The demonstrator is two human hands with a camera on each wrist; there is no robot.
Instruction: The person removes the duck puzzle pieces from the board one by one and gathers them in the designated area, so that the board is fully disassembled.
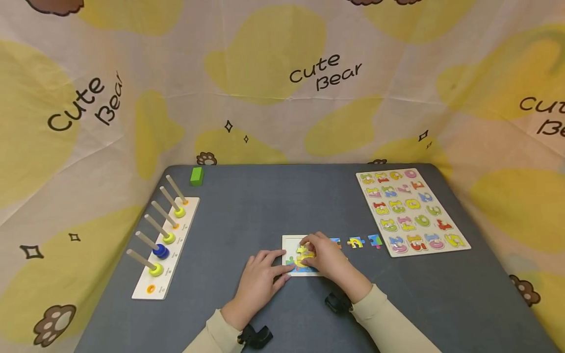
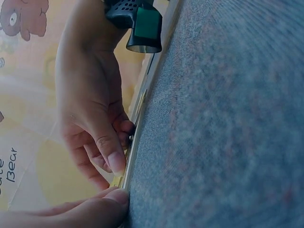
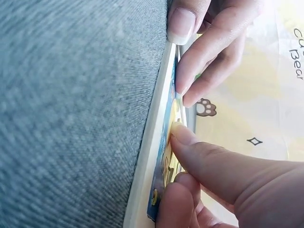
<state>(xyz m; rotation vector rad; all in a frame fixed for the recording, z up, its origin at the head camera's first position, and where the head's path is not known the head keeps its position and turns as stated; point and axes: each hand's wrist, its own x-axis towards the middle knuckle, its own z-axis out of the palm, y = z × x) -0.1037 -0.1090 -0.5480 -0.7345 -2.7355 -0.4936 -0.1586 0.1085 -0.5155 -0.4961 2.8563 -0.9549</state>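
Note:
A small white-framed jigsaw puzzle board [image 1: 289, 241] lies on the table, its lower part filled with blue, green and yellow pieces. My right hand [image 1: 328, 256] is over the board, pinching a yellow puzzle piece [image 1: 302, 250] between thumb and fingers, low against the picture. In the right wrist view, the right thumb [image 3: 190, 142] lies on the yellow area while the other fingers curl beside it. My left hand [image 1: 260, 279] rests at the board's left side with fingers spread, fingertips on the frame and picture; its thumb [image 3: 183, 23] is at the near edge.
Loose puzzle pieces [image 1: 355, 242] lie right of the board, some partly behind the right hand. Farther right is a number puzzle board [image 1: 412, 215]. A white peg board [image 1: 182, 230] with yellow and blue rings stands at left, a green block [image 1: 196, 176] at the back.

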